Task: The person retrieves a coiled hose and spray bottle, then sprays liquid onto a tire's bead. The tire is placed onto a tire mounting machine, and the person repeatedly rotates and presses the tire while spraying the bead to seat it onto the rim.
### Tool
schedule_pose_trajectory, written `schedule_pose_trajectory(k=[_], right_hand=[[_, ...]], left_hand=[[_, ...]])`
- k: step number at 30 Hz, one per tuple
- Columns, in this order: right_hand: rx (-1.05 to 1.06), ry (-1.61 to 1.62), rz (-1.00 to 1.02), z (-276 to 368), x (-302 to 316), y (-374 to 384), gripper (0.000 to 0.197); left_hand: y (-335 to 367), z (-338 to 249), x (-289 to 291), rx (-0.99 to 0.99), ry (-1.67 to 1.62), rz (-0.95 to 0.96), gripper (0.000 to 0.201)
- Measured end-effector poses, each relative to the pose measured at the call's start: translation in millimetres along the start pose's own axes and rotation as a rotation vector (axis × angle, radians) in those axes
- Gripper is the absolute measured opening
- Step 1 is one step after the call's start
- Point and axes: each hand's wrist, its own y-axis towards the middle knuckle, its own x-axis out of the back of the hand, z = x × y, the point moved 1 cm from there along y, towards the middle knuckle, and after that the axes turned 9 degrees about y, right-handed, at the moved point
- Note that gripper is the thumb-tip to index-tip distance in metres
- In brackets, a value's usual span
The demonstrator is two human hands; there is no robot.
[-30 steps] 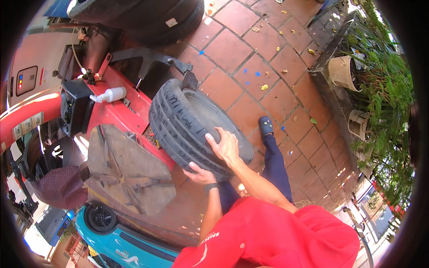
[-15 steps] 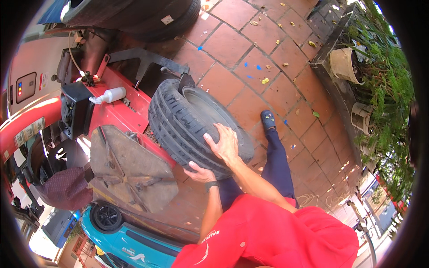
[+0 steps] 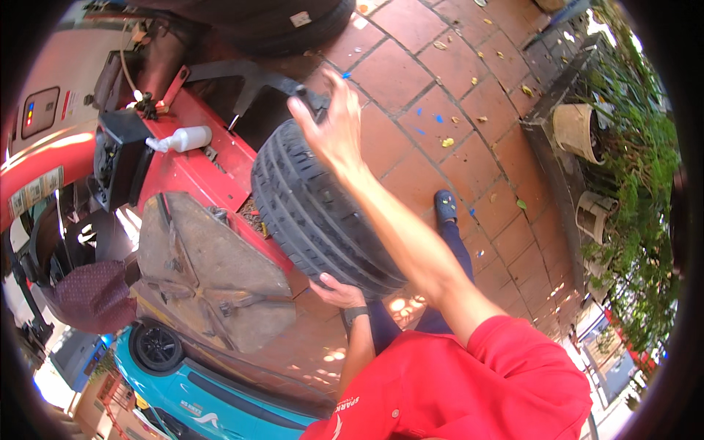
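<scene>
A black car tyre (image 3: 304, 209) stands tilted against the side of a red tyre-changing machine (image 3: 220, 165), its grooved tread towards me. My left hand (image 3: 341, 292), with a dark band at the wrist, grips the tyre's near lower edge. The thumb shows on the tread, and the other fingers are partly hidden. Over the tyre's far end, my right hand (image 3: 336, 130) is raised with thumb and fingers apart. It is at the end of the machine's dark metal arm (image 3: 257, 77); whether it touches the arm I cannot tell.
A worn metal turntable (image 3: 213, 271) lies left of the tyre. A white spray bottle (image 3: 187, 139) rests on the machine. Larger tyres (image 3: 293, 33) stand at the far left, a blue-green car (image 3: 220, 400) at the near left. Potted plants (image 3: 576, 132) line the right edge.
My right hand has left the tyre's sidewall and moved far and left to the metal arm's end. The tyre looks turned, with its tread facing me more. My left hand stays at its lower edge.
</scene>
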Motion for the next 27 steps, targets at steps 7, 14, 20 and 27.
schedule_pose_trajectory(k=[7, 14, 20, 27], right_hand=[[-0.098, -0.280, -0.208, -27, -114, 81, 0.041], [0.427, -0.313, -0.282, -84, -128, 106, 0.035], [0.546, -0.250, -0.175, -71, -109, 148, 0.025], [0.342, 0.010, 0.323, -128, 36, 56, 0.056]], left_hand=[[4, -9, 3, 0.203, -0.161, 0.050, 0.074], [-32, 21, -9, 0.249, -0.030, 0.018, 0.083], [-167, 67, -8, -0.011, -0.064, -0.030, 0.093], [-305, 190, 40, 0.089, 0.140, 0.182, 0.089]])
